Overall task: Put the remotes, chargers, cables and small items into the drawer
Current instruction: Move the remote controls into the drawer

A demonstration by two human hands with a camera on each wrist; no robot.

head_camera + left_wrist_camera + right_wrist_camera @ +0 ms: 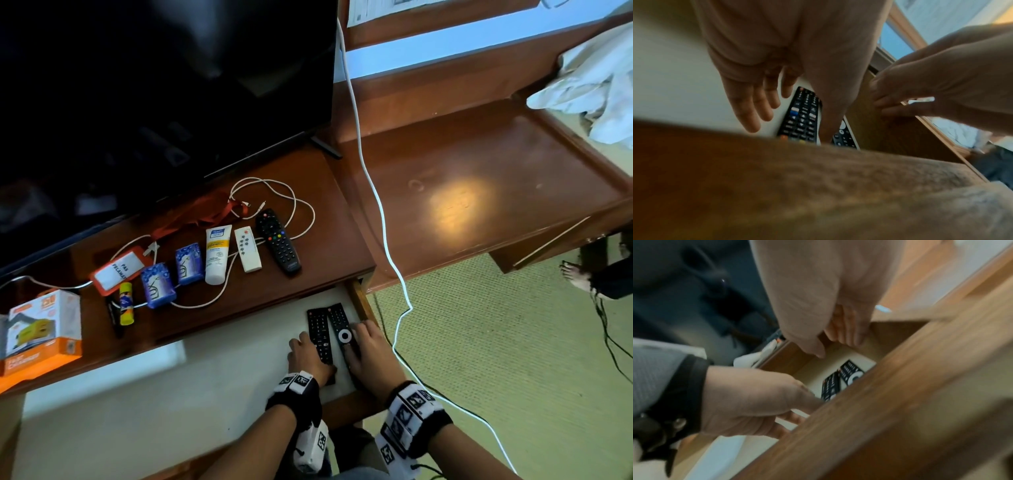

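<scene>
Both hands, left hand (306, 356) and right hand (371, 353), lie slack-fingered beside two remotes (329, 334) in the drawer (239, 346)

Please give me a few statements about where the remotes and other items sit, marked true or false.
1. Two black remotes lie side by side in the drawer. True.
2. The white remote is in the drawer. False: it lies on the desk, beside another black remote.
3. The tube lies between a blue packet and the white remote. True.
4. The left hand holds the glue stick. False: the stick lies on the desk; the hand is at the drawer's remotes.
</scene>
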